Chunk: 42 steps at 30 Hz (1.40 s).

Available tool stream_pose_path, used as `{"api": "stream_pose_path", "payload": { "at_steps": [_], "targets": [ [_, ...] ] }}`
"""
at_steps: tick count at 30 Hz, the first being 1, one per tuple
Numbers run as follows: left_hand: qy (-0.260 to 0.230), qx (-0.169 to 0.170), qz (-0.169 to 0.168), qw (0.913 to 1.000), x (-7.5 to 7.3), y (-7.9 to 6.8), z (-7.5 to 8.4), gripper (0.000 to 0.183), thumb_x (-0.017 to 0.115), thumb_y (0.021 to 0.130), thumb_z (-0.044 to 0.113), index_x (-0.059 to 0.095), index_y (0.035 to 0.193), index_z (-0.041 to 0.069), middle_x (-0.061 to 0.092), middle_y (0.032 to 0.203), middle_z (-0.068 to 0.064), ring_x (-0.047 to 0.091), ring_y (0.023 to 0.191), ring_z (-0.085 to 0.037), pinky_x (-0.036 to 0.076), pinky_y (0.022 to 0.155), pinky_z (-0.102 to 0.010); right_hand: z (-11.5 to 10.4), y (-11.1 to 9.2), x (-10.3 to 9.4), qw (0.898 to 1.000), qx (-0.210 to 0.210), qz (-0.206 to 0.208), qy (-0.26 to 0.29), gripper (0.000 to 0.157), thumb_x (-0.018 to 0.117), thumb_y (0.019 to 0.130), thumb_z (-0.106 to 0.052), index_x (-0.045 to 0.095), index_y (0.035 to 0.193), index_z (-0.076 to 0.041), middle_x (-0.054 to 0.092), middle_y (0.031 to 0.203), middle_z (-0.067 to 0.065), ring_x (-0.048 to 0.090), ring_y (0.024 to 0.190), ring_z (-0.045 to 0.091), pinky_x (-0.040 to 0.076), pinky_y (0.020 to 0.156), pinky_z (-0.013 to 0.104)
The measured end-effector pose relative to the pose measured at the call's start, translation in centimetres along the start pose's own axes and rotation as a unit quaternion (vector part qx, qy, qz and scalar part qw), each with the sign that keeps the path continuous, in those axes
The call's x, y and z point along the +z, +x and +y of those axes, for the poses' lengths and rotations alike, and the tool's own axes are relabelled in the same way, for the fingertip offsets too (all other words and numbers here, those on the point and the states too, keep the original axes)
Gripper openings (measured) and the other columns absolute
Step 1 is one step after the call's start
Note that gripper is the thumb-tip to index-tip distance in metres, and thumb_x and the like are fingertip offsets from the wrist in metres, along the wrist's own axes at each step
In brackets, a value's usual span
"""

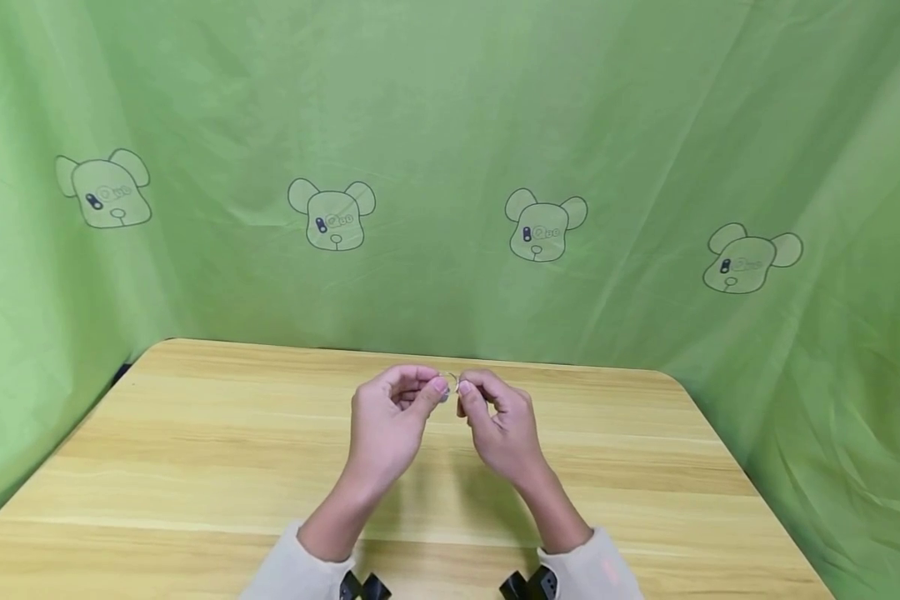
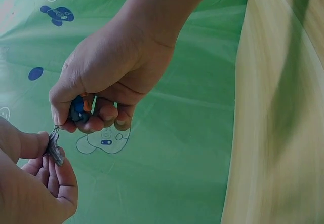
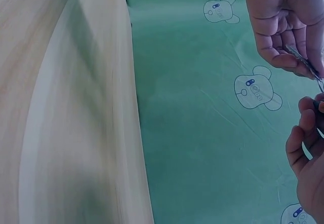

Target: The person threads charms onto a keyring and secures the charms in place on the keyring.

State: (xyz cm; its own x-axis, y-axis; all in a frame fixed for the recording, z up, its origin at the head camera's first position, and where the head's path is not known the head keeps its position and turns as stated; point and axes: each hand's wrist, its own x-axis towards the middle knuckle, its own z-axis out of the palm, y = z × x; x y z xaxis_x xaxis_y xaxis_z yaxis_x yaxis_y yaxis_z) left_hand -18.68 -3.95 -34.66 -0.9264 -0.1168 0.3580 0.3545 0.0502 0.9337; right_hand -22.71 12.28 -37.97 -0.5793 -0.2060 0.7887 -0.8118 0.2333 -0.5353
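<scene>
Both hands are raised over the table, fingertips nearly meeting. The left hand (image 1: 387, 421) grips a small blue, orange and dark trinket (image 2: 79, 107), mostly hidden in its curled fingers. A thin metal key ring (image 2: 54, 131) runs from its thumb and fingertip toward the other hand. My right hand (image 1: 506, 427) pinches a silver key (image 2: 55, 149) between thumb and fingers. In the right wrist view, the key (image 3: 300, 58) points away from the ring (image 3: 320, 85), while the trinket shows only as a bit of orange at the frame edge.
A light wood-grain table (image 1: 195, 467) with rounded far corners lies under the hands. Green cloth (image 1: 435, 100) printed with bear heads hangs behind it and along both sides. Small black devices (image 1: 528, 583) are strapped at the sleeve cuffs.
</scene>
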Motion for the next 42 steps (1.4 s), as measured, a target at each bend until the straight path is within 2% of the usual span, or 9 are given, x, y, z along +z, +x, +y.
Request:
{"api": "stream_pose_path", "payload": {
  "at_steps": [7,13,21,25,28,32,37,39,42],
  "targets": [
    [-0.006,-0.009,-0.04,0.9991,-0.6,0.4,0.1,0.009,0.076,0.094,0.012,0.075,0.098,0.004,0.073,0.087,-0.006,0.066,0.077,-0.021,0.056,0.066,-0.026,0.2,0.2,-0.3,1.0,-0.014,-0.009,-0.019,0.019,0.057,0.098,0.008,0.067,0.096,-0.008,0.062,0.075,0.007,0.051,0.062,0.01,0.046,0.057,0.021],
    [-0.018,-0.045,-0.075,0.996,-1.2,0.9,-0.1,0.009,0.073,0.095,0.007,0.074,0.099,-0.001,0.071,0.086,-0.01,0.062,0.074,-0.02,0.052,0.063,-0.023,0.5,0.4,-0.8,0.997,-0.052,-0.036,-0.043,0.022,0.06,0.095,0.01,0.069,0.1,-0.009,0.062,0.076,0.002,0.057,0.067,0.01,0.049,0.061,0.02],
    [-0.064,-0.108,-0.136,0.9827,-1.8,1.4,-0.5,0.008,0.068,0.097,0.001,0.072,0.101,-0.003,0.072,0.085,-0.007,0.064,0.077,-0.017,0.05,0.066,-0.023,0.4,0.7,-1.6,0.99,-0.09,-0.078,-0.081,0.02,0.063,0.094,0.008,0.069,0.105,-0.008,0.064,0.082,0.001,0.055,0.07,0.01,0.048,0.063,0.02],
    [-0.091,-0.122,-0.162,0.975,-2.0,1.7,-1.0,0.01,0.067,0.097,0.001,0.071,0.104,-0.006,0.073,0.089,-0.008,0.066,0.081,-0.016,0.053,0.075,-0.026,0.1,0.8,-1.7,0.987,-0.091,-0.086,-0.105,0.016,0.062,0.096,0.004,0.067,0.102,-0.009,0.061,0.082,-0.003,0.055,0.074,0.011,0.048,0.068,0.022],
    [-0.08,-0.116,-0.167,0.9758,-2.2,1.8,-1.3,0.011,0.068,0.097,0.002,0.072,0.104,-0.005,0.072,0.088,-0.007,0.065,0.079,-0.016,0.052,0.072,-0.026,-0.2,0.8,-1.6,0.985,-0.089,-0.09,-0.115,0.013,0.061,0.097,0.002,0.066,0.099,-0.01,0.061,0.081,-0.003,0.055,0.074,0.01,0.048,0.066,0.024],
    [-0.02,-0.075,-0.167,0.9829,-2.1,1.8,-1.6,0.011,0.07,0.097,0.007,0.075,0.104,0.0,0.071,0.086,-0.006,0.062,0.075,-0.016,0.048,0.064,-0.024,-0.4,0.7,-1.5,0.984,-0.088,-0.08,-0.136,0.01,0.061,0.096,0.0,0.067,0.095,-0.008,0.06,0.079,-0.002,0.052,0.069,0.009,0.047,0.058,0.024],
    [0.064,0.021,-0.148,0.9867,-1.7,1.7,-1.6,0.011,0.072,0.098,0.015,0.077,0.102,0.006,0.075,0.093,-0.001,0.069,0.083,-0.016,0.056,0.072,-0.026,-0.3,0.7,-1.6,0.979,-0.088,-0.046,-0.176,0.01,0.062,0.091,0.0,0.067,0.086,-0.007,0.06,0.073,-0.002,0.048,0.061,0.006,0.042,0.05,0.019],
    [0.105,0.086,-0.136,0.9813,-1.6,1.7,-1.7,0.01,0.073,0.097,0.016,0.078,0.099,0.008,0.075,0.093,0.001,0.07,0.085,-0.014,0.058,0.075,-0.028,-0.3,0.7,-1.6,0.979,-0.084,-0.039,-0.184,0.011,0.062,0.09,0.001,0.066,0.084,-0.008,0.059,0.071,-0.003,0.047,0.059,0.004,0.04,0.049,0.018],
    [0.166,0.197,-0.117,0.9591,-1.6,1.7,-1.7,0.008,0.074,0.095,0.014,0.078,0.097,0.008,0.075,0.094,0.0,0.069,0.087,-0.014,0.058,0.077,-0.03,-0.4,0.8,-1.5,0.979,-0.075,-0.039,-0.187,0.012,0.062,0.09,0.0,0.066,0.084,-0.009,0.059,0.07,-0.004,0.046,0.057,0.002,0.039,0.048,0.017]
  ]
}}
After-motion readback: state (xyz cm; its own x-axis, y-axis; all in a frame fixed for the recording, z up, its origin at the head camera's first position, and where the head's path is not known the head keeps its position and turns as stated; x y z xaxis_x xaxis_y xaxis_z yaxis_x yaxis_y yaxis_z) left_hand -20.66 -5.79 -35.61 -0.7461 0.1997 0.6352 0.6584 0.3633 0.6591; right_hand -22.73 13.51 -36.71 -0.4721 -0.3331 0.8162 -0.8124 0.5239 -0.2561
